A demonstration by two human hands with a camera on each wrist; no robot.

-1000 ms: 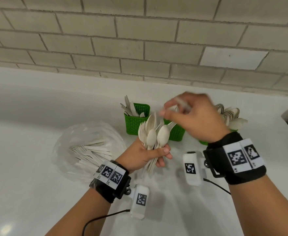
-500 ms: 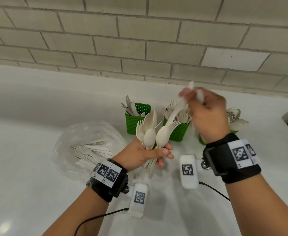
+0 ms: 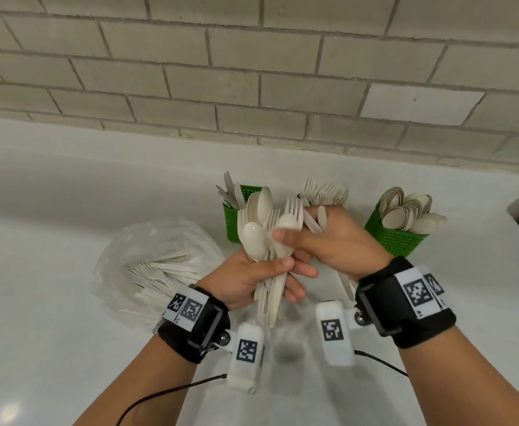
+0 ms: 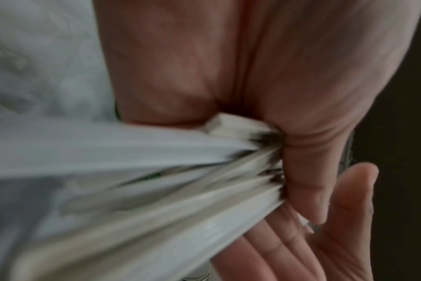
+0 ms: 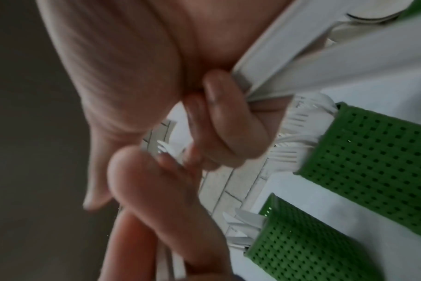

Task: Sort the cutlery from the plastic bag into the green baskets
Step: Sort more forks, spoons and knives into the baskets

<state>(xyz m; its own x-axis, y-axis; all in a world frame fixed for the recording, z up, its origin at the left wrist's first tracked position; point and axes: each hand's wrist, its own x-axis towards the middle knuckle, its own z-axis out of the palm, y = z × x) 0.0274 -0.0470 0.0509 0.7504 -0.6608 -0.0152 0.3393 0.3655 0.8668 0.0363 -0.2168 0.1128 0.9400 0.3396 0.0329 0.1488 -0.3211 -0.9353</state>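
My left hand (image 3: 282, 272) grips a bundle of white spoons and forks (image 3: 263, 229) by the handles, heads up; the handles (image 4: 180, 190) fan out blurred in the left wrist view. My right hand (image 3: 301, 238) is against the bundle. Its thumb touches a spoon head, and its curled fingers (image 5: 228, 123) hold a few white cutlery handles (image 5: 289, 62). Behind stand three green baskets: left with knives (image 3: 232, 219), middle with forks (image 5: 373, 161), mostly hidden by my right hand in the head view, right with spoons (image 3: 396, 238). The clear plastic bag (image 3: 147, 259) lies to the left.
A white counter (image 3: 52, 302) runs to a grey brick wall (image 3: 252, 87). Its right edge lies just past the spoon basket. Black cables trail from both wrist cameras over the counter near me.
My right hand came down and left from above the fork basket, back to the bundle. My left hand has kept its grip and lifted the bundle slightly.
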